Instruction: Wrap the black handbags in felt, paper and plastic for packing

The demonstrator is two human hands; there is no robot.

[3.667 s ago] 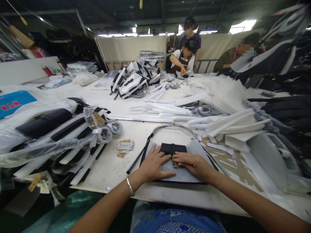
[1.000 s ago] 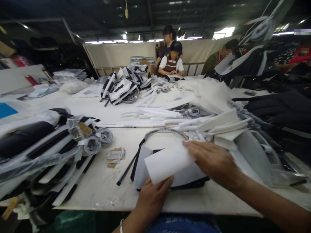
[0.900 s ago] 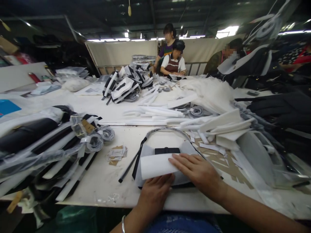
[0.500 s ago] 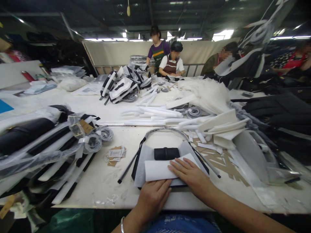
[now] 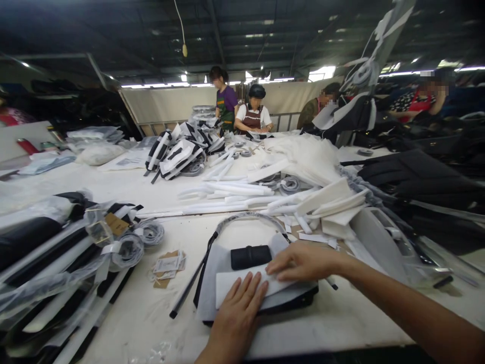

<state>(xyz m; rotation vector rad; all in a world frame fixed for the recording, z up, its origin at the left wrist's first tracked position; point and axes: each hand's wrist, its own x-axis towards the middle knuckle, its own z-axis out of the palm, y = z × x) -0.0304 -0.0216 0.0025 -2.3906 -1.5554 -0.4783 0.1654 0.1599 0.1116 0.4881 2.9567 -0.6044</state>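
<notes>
A black handbag point(image 5: 303, 299) lies on the table in front of me, its front covered with thin whitish wrapping sheet point(image 5: 212, 256). A black flap strap point(image 5: 250, 257) shows above a folded white foam sheet point(image 5: 227, 284) laid across the bag. My left hand point(image 5: 238, 311) presses flat on the foam sheet with fingers extended. My right hand point(image 5: 297, 263) is over the sheet's upper right part, its fingers bent and their tips touching it near the strap. The bag's handle point(image 5: 250, 216), wrapped in clear plastic, arches behind it.
Wrapped black straps and bags point(image 5: 68, 263) are piled at left, beside paper tags point(image 5: 168, 267). White foam strips point(image 5: 235, 189) and sheets point(image 5: 337, 202) lie beyond the bag. Black material point(image 5: 424, 177) lies at right. Two co-workers point(image 5: 253, 114) are across the table.
My left hand has moved from the sheet's lower edge up onto its surface. My right hand has lifted from lying flat and now bends at the upper edge. The camera view has shifted.
</notes>
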